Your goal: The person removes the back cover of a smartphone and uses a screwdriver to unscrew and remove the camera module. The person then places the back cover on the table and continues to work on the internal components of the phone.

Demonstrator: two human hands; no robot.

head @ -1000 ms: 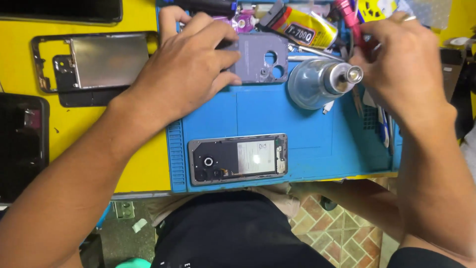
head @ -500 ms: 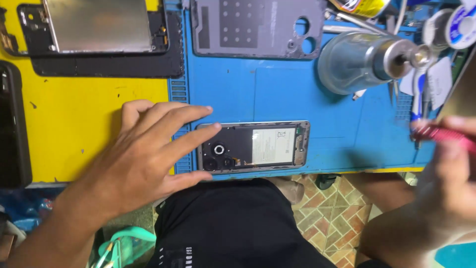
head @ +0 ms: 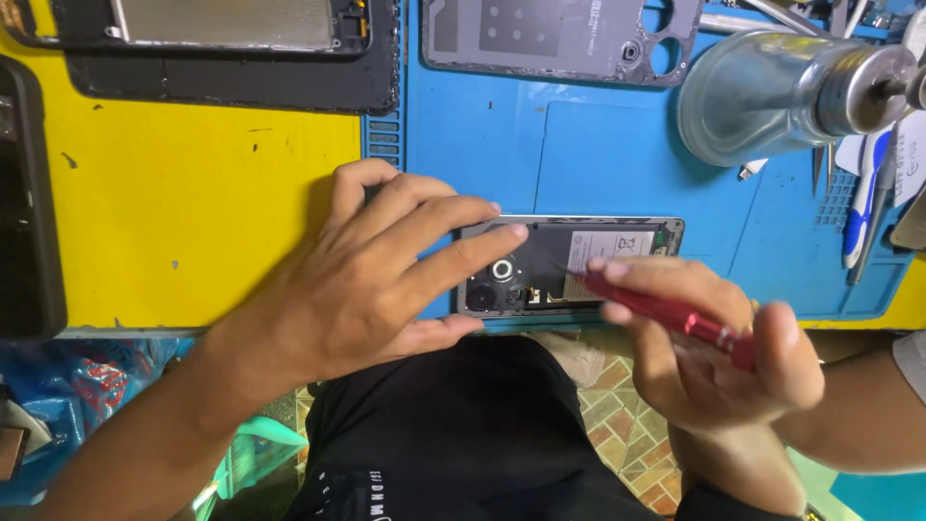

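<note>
So the right hand (head: 714,357) has swung in from the bench edge, where it was half a second ago, and now has the red screwdriver (head: 666,314) pinched in its fingers, tip down on the opened phone (head: 569,265). Looks like actual screw work is starting, though the exact screw is hard to make out. The left hand (head: 376,280) hasn't budged, fingers spread flat over the phone's camera end, pinning it on the blue mat (head: 617,154), gripping nothing. The phone lies right under both hands.

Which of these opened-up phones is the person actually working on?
The opened phone with round camera rings on the blue mat's near edge: left hand steadies it, right hand points a red screwdriver into it.
</note>
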